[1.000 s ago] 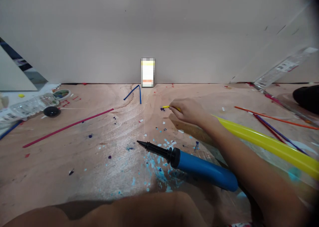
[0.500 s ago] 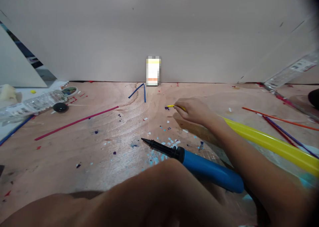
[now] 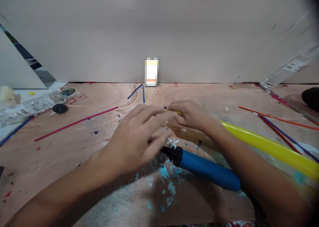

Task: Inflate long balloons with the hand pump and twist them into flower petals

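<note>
My right hand [image 3: 188, 114] is closed round the thin end of a long yellow balloon [image 3: 266, 144]. The balloon's inflated length runs out behind my right forearm toward the right edge. My left hand [image 3: 142, 134], slightly blurred, reaches in from the left with fingers stretched and apart. Its fingertips are close to the balloon's tip, though contact cannot be made out. Beneath the left hand lies a blue balloon pump [image 3: 208, 169], whose black nozzle is partly hidden by the fingers.
A pink uninflated balloon [image 3: 77, 123] and a bent blue one [image 3: 144, 93] lie on the wooden table [image 3: 82, 200]. Orange [image 3: 274, 116] and purple [image 3: 290, 137] balloons lie right. A clear bottle [image 3: 37, 104] stands out at left. A pixelated upright card [image 3: 152, 71] leans against the back panel.
My left hand has moved from the near edge forward over the pump nozzle to beside the right hand. The right hand keeps hold of the yellow balloon with little movement.
</note>
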A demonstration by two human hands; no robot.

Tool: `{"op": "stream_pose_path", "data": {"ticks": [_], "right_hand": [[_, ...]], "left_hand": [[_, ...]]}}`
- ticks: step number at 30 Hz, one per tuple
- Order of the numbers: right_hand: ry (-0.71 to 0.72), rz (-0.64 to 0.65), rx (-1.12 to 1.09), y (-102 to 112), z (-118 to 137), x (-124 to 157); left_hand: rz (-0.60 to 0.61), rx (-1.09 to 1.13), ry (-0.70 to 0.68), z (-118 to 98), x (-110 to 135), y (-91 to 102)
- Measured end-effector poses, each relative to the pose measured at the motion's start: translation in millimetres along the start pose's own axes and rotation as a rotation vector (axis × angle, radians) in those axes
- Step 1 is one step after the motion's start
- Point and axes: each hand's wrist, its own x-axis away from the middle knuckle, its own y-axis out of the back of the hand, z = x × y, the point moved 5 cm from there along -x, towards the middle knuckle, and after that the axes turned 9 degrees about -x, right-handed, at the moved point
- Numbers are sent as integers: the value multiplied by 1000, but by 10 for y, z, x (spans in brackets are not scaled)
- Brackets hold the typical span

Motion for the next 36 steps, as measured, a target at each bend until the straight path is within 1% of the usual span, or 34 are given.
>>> {"op": "stream_pose_path", "data": {"ticks": [1, 3, 5, 7, 12, 15, 19, 23, 25, 27, 30, 34, 36], "right_hand": [[39, 17, 1, -11, 88, -2], [124, 57, 15, -47, 252, -4], [185, 87, 34, -89, 367, -4], [204, 98, 51, -119, 419, -6], [199, 116, 93, -159, 436, -20], [218, 144, 107, -201, 450, -28], [229, 164, 118, -250, 430, -26], [207, 174, 102, -241, 412, -16], [206, 200, 92, -235, 435, -12], [214, 219, 86, -231, 468, -11], [241, 202, 96, -221, 500, -11], [272, 133, 122, -178, 497, 0], [289, 83, 111, -137, 500, 10]], "left_hand": [[-1, 3, 2, 91, -153, -62], [18, 20, 30, 268, -316, -213], [52, 36, 62, 391, -337, -340], [83, 64, 82, 446, -306, -395], [192, 174, 156, 477, -283, -355], [240, 78, 154, 511, -281, -346], [299, -64, 97, 558, -241, -394], [383, -79, 44, 574, -208, -394], [459, -13, 29, 584, -205, -368], [571, 76, 28, 608, -202, -352], [730, 196, 37, 659, -189, -373], [825, 394, 27, 702, -171, -442], [865, 506, 54, 718, -160, -462]]}}
